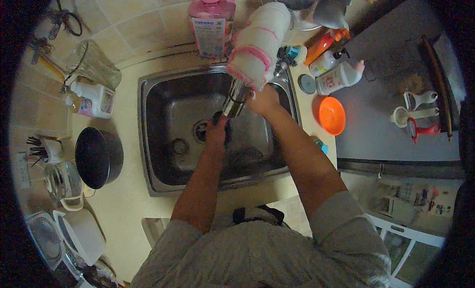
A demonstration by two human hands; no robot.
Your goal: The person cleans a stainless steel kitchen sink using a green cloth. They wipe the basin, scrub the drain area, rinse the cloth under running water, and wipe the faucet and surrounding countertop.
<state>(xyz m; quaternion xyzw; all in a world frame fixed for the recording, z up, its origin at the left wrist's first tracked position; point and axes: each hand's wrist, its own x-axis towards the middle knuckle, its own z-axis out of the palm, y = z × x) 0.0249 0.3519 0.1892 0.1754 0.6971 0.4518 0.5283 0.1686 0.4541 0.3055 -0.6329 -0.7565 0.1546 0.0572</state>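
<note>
Above the stainless steel sink (174, 98), a white cloth with pink bands (259, 39) is wrapped around a long object that may be a faucet. A shiny metal cylinder (234, 100) sticks out from its lower end. My right hand (264, 99) is against the cloth's lower edge, beside the metal; its fingers are partly hidden. Lower down, over the sink bowl near the drain (200, 131), my left hand (216, 127) is closed around a small dark object (216, 118) too dim to identify, close to the cylinder's end.
A pink liquid bottle (212, 26) stands behind the sink. On the right are an orange bowl (332, 116), a white bottle with a pink cap (338, 79) and a grey appliance side (374, 87). A dark pot (99, 158) and white jug (97, 98) occupy the left counter.
</note>
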